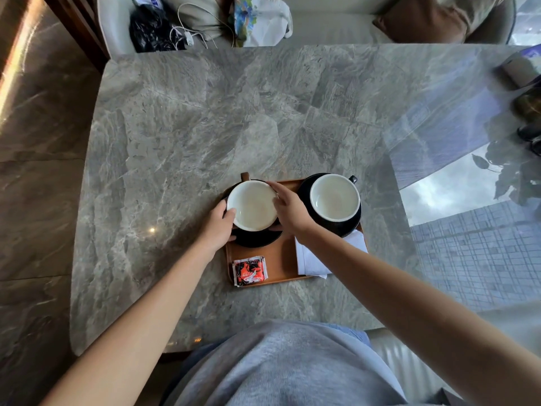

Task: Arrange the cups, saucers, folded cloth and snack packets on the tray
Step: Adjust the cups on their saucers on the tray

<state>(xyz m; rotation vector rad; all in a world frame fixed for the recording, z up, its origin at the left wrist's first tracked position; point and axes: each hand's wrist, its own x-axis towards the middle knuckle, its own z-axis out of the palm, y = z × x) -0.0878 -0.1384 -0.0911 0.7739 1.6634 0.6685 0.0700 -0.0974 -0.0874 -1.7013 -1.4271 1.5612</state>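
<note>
A brown wooden tray (279, 265) lies on the marble table. On its left a white-lined black cup (252, 206) sits on a black saucer (257, 240). My left hand (219, 227) grips the cup's left rim, thumb over the edge. My right hand (288, 209) holds the cup's right side, fingers curled along the rim. A second cup (334, 197) stands on its own black saucer (348, 225) at the tray's right. A folded white cloth (310, 262) lies under my right forearm. A red and black snack packet (249, 271) rests at the tray's near left corner.
The grey marble table (181, 136) spreads wide to the left and beyond the tray. A sofa with a black bag (150, 29), a white cable and printed cloth lies behind it. Dark objects (527, 112) stand at the table's right edge.
</note>
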